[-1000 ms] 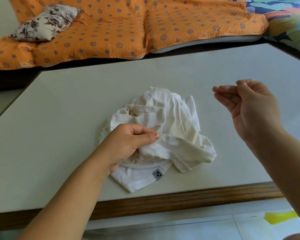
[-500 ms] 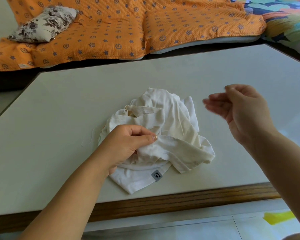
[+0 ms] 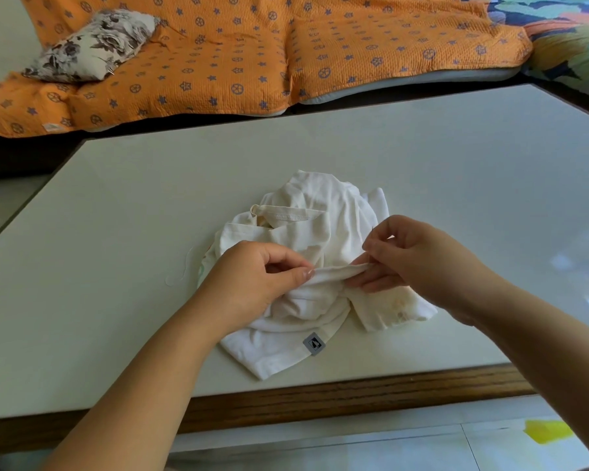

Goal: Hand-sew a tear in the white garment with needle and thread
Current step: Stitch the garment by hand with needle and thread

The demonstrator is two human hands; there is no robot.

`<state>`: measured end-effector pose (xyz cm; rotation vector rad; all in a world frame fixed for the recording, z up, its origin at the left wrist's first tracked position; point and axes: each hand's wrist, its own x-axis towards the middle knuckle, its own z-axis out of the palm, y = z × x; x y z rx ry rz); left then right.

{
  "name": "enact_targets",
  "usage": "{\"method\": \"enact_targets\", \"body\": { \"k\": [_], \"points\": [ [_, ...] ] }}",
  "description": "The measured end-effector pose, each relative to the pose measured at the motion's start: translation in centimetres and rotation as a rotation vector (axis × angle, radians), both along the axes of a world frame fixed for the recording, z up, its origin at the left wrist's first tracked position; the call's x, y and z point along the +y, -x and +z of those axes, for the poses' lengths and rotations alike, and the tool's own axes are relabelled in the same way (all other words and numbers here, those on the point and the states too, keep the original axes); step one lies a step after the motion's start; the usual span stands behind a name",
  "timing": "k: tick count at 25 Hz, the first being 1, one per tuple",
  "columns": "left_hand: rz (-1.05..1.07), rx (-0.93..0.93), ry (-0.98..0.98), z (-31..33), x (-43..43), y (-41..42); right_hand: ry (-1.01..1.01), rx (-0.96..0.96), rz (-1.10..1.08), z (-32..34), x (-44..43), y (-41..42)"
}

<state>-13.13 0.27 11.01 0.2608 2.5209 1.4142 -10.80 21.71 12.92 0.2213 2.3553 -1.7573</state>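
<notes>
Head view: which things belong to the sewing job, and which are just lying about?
Job: white garment, gripped at a fold by the left hand; right hand, pinching a barely visible needle; loose thread on the table.
Lying about: floral pillow; orange blanket; colourful cover at far right.

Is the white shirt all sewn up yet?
Not yet. Ready: the white garment lies bunched on the table. In hand: the left hand pinches it into a ridge, and the right hand holds what looks like a thin needle at the ridge's other end. No stitches show, so the sewing itself is left.
</notes>
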Motion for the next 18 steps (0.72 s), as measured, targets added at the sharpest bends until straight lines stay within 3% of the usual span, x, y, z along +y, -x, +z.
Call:
{"method": "enact_targets", "body": {
  "k": [4, 8, 13, 18],
  "points": [
    [-0.007, 0.039, 0.042, -0.3, 0.5, -0.3, -0.209, 0.062, 0.052, -0.3, -0.5, -0.6],
    [0.015, 0.022, -0.007, -0.4, 0.5, -0.3, -0.188, 0.436, -0.05, -0.1, -1.0, -1.6],
    [0.01, 0.021, -0.048, -0.2, 0.5, -0.3, -0.165, 0.199, 0.225, -1.0, -1.6, -2.0],
    [0.002, 0.002, -0.086, -0.1, 0.4, -0.3, -0.15, 0.104, 0.255, -1.2, -1.6, -1.7]
  ]
}}
